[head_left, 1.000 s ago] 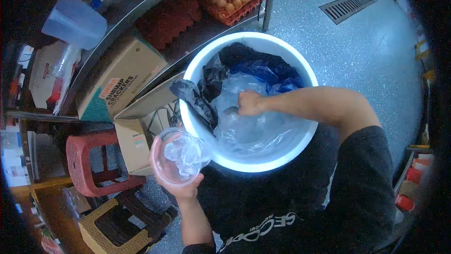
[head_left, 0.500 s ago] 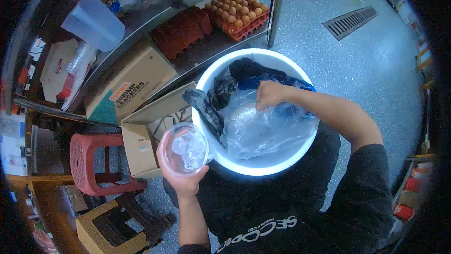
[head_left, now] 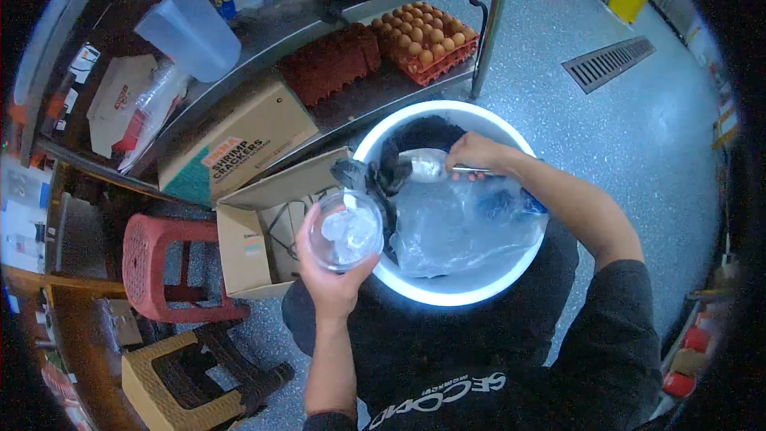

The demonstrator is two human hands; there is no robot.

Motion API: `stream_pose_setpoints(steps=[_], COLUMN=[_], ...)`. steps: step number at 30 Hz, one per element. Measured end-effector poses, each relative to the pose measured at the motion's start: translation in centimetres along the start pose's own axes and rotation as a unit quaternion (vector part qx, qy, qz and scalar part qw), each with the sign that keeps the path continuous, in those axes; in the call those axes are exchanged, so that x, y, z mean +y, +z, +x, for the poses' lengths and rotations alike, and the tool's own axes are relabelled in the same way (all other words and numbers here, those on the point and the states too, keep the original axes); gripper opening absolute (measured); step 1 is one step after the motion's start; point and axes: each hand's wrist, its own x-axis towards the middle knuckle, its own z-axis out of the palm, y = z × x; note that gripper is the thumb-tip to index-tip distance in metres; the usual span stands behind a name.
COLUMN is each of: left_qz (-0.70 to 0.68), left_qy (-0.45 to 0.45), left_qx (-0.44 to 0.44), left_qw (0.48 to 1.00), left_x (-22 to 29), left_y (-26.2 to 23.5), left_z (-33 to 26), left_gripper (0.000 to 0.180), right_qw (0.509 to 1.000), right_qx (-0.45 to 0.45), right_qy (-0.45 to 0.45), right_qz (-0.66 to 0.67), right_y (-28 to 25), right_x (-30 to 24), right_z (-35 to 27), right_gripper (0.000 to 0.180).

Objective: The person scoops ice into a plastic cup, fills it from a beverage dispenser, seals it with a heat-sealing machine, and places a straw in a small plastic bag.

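"What are the fingers up to?"
"The right hand [head_left: 488,153] has them curled round the thin metal handle of a scoop [head_left: 427,166], whose bowl points left over the clear bag [head_left: 447,228] inside the white tub [head_left: 451,297]. The left hand's [head_left: 335,291] are spread round a clear cup [head_left: 341,263] with ice [head_left: 355,232] in it."
"Is the cup touching the tub?"
"Can't tell; it overlaps the left rim in view."
"Where's it tight?"
"Leftward: an open cardboard box [head_left: 238,249] sits just beside the tub, and beyond the far rim runs a metal shelf edge."
"And roomier?"
"Rightward, where speckled floor [head_left: 606,160] stretches toward a drain grate [head_left: 608,62]."
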Motion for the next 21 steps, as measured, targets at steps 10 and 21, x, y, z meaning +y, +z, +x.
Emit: stream_pose_setpoints(steps=[10, 21], left_qz=[0.164, 0.100], left_qy=[0.000, -0.014], left_qx=[-0.019, -0.102], left_qw=[0.986, 0.990], left_x=[0.0, -0.9], left_y=[3.1, 6.3], left_z=[1.6, 1.6], left_gripper=[0.094, 0.098], right_qw=[0.958, 0.746], right_qx=[-0.028, 0.282], right_qy=[-0.081, -0.233], right_qz=[-0.272, -0.556], right_y=[-6.4, -2.2], right_x=[-14.0, -16.9], right_z=[-17.4, -23.6], right_gripper=[0.024, 0.021])
